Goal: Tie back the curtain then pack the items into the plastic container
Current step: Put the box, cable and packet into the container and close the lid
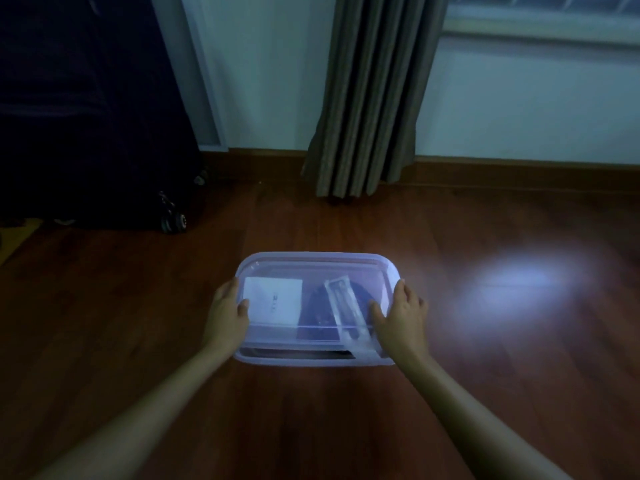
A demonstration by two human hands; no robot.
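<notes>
We see the plastic container (pixel 316 308) on the wood floor (pixel 138 306), lid on, sitting between both hands. Left hand (pixel 227 313) clasps its left edge, thumb lying over the lid; right hand (pixel 398 315) clasps the right edge the same way. Through the clear lid: a white box (pixel 272 299) at the container's left, a clear long packet (pixel 346 313) lying diagonally over a dark round item (pixel 317 311) at its right. Curtain (pixel 367 98) hangs gathered beyond the container; dark suitcase (pixel 86 116) far left of it.

The dark suitcase (pixel 86 116) and window (pixel 540 15) are cut off by the frame edges; the whole view is blurred
</notes>
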